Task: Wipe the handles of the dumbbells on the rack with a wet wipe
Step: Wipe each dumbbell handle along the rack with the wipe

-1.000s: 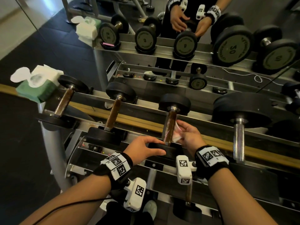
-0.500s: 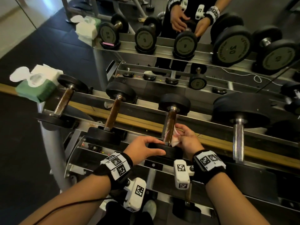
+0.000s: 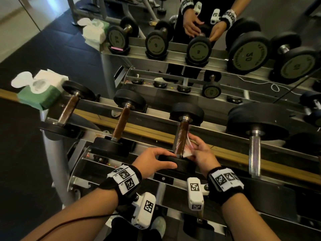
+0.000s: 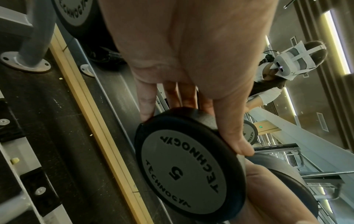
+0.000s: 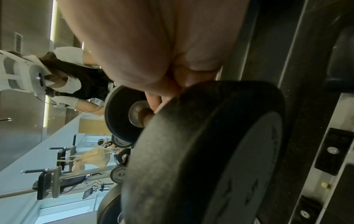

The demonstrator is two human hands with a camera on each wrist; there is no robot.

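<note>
The third dumbbell on the rack has a rusty brown handle [image 3: 181,136]. My right hand [image 3: 197,150] pinches a white wet wipe [image 3: 188,149] against the right side of that handle, low down near the near weight head. My left hand [image 3: 159,160] grips the rim of that near head [image 3: 180,165], thumb on top and fingers curled over the edge. In the left wrist view this head [image 4: 184,163] is marked 5. The right wrist view shows the handle [image 5: 145,116] with a sliver of the wipe [image 5: 159,108] under my fingers; the rest of the wipe is hidden.
Two more rusty-handled dumbbells [image 3: 68,108] [image 3: 121,122] lie to the left, and a large one with a chrome handle [image 3: 254,150] to the right. A green pack of wipes [image 3: 40,96] sits on the rack's left end. A mirror behind reflects the rack. A lower tier [image 3: 104,159] lies below.
My right hand has slid the wipe down the handle toward the near weight head. My left hand has stayed on the head.
</note>
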